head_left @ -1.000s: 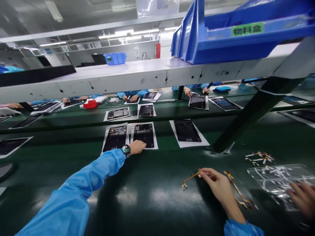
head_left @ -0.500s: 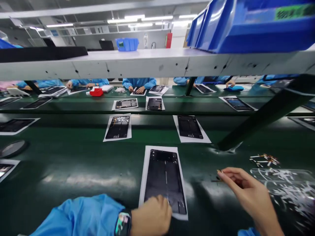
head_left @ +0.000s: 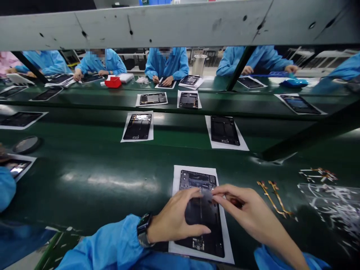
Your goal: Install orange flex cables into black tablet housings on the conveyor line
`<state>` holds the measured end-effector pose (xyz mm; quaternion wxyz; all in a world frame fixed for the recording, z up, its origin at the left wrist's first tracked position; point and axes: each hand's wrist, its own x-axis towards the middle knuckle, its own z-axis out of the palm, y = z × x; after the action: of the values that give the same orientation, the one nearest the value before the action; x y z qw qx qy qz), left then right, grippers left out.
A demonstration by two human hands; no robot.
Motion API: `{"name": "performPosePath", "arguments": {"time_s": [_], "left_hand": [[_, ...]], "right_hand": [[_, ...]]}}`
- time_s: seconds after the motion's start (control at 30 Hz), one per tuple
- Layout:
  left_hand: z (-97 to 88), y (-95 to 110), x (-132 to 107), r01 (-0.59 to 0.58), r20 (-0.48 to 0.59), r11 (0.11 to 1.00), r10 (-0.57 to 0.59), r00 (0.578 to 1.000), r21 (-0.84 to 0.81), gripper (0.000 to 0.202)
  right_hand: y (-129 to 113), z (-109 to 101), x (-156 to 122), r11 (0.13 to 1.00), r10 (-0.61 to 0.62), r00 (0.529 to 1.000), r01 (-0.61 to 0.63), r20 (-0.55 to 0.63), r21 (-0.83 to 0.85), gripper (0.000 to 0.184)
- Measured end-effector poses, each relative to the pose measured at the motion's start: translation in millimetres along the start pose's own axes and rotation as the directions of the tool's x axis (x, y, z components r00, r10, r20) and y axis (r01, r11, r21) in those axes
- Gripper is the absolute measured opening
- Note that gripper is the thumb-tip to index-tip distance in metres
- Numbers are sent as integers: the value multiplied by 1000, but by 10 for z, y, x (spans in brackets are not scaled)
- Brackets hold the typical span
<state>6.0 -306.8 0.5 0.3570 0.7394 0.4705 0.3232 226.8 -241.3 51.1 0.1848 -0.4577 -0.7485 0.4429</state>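
Note:
Directly before me a black tablet housing (head_left: 206,225) lies on a white sheet (head_left: 229,251), its inner side up. My left hand (head_left: 177,215) is over its left side, thumb spread well away from the fingers, fingertips close to a small translucent piece (head_left: 206,194). From the right, my right hand (head_left: 247,210) pinches that piece at its edge, above the upper part of the housing. Whether my left fingertips touch it I cannot tell. Two gold flex cables (head_left: 274,198) lie on the green bench right of the housing.
More flex cables (head_left: 319,174) and a clear tray (head_left: 306,189) with white strips are at the right. A green post (head_left: 303,138) slants down to the bench, and a shelf (head_left: 174,26) crosses overhead. Tablet housings (head_left: 137,127) and co-workers (head_left: 165,65) are beyond; a sleeve (head_left: 5,187) shows at left.
My right hand has moved left from the bench to above the housing, leaving two flex cables in view. My left hand has opened from a curled shape. The view has tilted down.

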Motion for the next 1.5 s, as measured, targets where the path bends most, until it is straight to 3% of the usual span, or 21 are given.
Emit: {"name": "performPosePath", "arguments": {"time_s": [0.07,0.13,0.23,0.33,0.47,0.73,0.87,1.13,1.5], "left_hand": [[101,-125,-2,55,-42,998,-57,998,-39,71],[186,-261,-35,66,-109,998,-62,992,26,58],[181,-432,-92,-23,-160,965,67,985,262,41],[76,-544,-122,-156,-121,855,246,962,495,23],[-8,-624,-112,-209,-82,725,343,936,656,16],[78,-714,-24,-266,-2,678,368,930,685,17],[76,-701,-8,-301,32,692,374,927,656,17],[95,-741,-32,-328,44,712,386,921,621,21],[110,-740,-54,-297,75,728,322,944,617,21]], "right_hand": [[2,63,184,999,3,1000,-4,12,50,22],[51,122,382,997,7,1000,-8,17,72,19],[164,226,666,999,14,999,-15,37,40,15],[281,362,915,999,31,997,-29,65,-30,12],[419,559,1170,987,33,996,-19,84,-162,10],[503,699,1404,951,136,985,-101,101,-292,2],[506,665,1517,915,205,971,-146,122,-377,16],[445,676,1375,841,180,980,-108,86,-531,26],[553,749,1087,723,-57,998,54,18,-689,25]]}}
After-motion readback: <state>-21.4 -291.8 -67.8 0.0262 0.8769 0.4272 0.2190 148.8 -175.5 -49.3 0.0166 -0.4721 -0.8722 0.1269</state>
